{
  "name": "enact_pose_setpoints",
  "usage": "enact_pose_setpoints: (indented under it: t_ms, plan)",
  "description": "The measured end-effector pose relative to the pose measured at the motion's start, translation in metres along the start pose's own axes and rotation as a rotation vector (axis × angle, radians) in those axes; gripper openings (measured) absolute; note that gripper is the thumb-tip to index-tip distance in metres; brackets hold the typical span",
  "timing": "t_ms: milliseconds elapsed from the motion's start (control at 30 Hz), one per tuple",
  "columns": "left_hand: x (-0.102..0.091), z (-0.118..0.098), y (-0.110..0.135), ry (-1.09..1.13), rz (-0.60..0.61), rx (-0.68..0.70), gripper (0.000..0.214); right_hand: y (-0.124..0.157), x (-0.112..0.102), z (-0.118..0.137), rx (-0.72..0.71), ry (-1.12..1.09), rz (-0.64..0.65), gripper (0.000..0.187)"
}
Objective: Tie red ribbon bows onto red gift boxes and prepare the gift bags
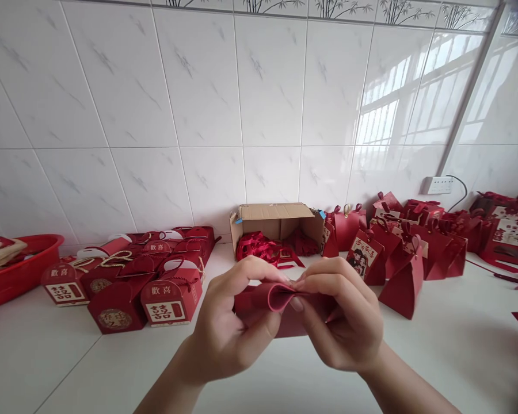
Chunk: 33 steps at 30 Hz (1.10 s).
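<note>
Both wrists raised, left hand (233,328) and right hand (341,322) pinch seemingly folded red paper (270,305).

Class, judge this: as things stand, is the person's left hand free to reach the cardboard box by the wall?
Probably not at once: the left hand and right hand both pinch the red folded card. The counter toward the cardboard box looks unobstructed.

Tabletop (457,356): white, carries everything listed here.
Red basin (21,270): far left edge, partly cut off by the frame.
Arch-topped red boxes (133,282): clustered left of centre, with cord handles and white labels.
Cardboard box (278,221): open, against the wall, red ribbons (263,248) spilling out of it.
Pointed red boxes (397,253): crowded to the right.
Wall socket (438,185): on the tiled wall (198,115), cable plugged in.
</note>
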<state>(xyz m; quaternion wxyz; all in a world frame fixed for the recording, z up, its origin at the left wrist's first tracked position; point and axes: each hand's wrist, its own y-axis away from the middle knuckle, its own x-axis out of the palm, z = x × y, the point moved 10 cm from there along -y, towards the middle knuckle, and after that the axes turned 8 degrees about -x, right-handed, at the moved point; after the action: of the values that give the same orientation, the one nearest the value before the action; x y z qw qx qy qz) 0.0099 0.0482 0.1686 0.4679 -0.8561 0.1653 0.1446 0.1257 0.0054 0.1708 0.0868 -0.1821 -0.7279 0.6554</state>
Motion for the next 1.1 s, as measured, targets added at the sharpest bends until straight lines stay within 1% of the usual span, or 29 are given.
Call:
enact_pose_setpoints:
  t_ms: [133, 233, 400, 500, 600, 667, 700, 767, 833, 900, 933, 1000, 1100]
  plan:
    - [-0.001, 0.001, 0.0, -0.035, -0.021, -0.027, 0.031, 0.001, 0.003, -0.003, 0.012, -0.019, 0.004, 0.022]
    - [-0.003, 0.003, 0.001, -0.055, -0.048, -0.036, 0.037, 0.001, 0.004, -0.005, 0.024, -0.023, 0.0, 0.02]
    - [-0.005, 0.007, 0.002, -0.047, -0.071, -0.042, 0.04, 0.0, 0.004, -0.007, 0.045, -0.026, 0.0, 0.02]
    - [-0.005, 0.009, 0.002, -0.021, -0.077, -0.065, 0.039, 0.0, 0.005, -0.007, 0.052, -0.043, 0.0, 0.019]
    - [-0.01, 0.016, 0.001, 0.003, -0.117, -0.133, 0.031, 0.002, 0.007, -0.015, 0.108, -0.077, 0.01, 0.019]
    - [-0.018, 0.024, 0.0, 0.033, -0.181, -0.217, 0.023, 0.007, 0.011, -0.027, 0.197, -0.118, 0.03, 0.017]
    - [-0.021, 0.03, 0.0, 0.068, -0.213, -0.271, 0.02, 0.01, 0.013, -0.035, 0.265, -0.159, 0.037, 0.018]
    - [-0.023, 0.045, 0.001, 0.188, -0.246, -0.395, 0.02, 0.022, 0.019, -0.054, 0.452, -0.289, 0.037, 0.028]
    - [-0.02, 0.059, 0.003, 0.326, -0.247, -0.502, 0.024, 0.035, 0.028, -0.069, 0.657, -0.468, 0.028, 0.039]
    - [-0.018, 0.067, 0.004, 0.411, -0.249, -0.559, 0.024, 0.046, 0.041, -0.075, 0.815, -0.633, 0.066, 0.041]
    - [-0.017, 0.069, 0.005, 0.432, -0.249, -0.573, 0.023, 0.05, 0.047, -0.074, 0.866, -0.692, 0.102, 0.037]
    - [-0.015, 0.07, 0.005, 0.453, -0.212, -0.593, 0.02, 0.053, 0.055, -0.073, 0.919, -0.763, 0.153, 0.028]
    - [-0.011, 0.067, 0.003, 0.415, -0.115, -0.59, 0.019, 0.052, 0.055, -0.072, 0.925, -0.786, 0.138, 0.021]
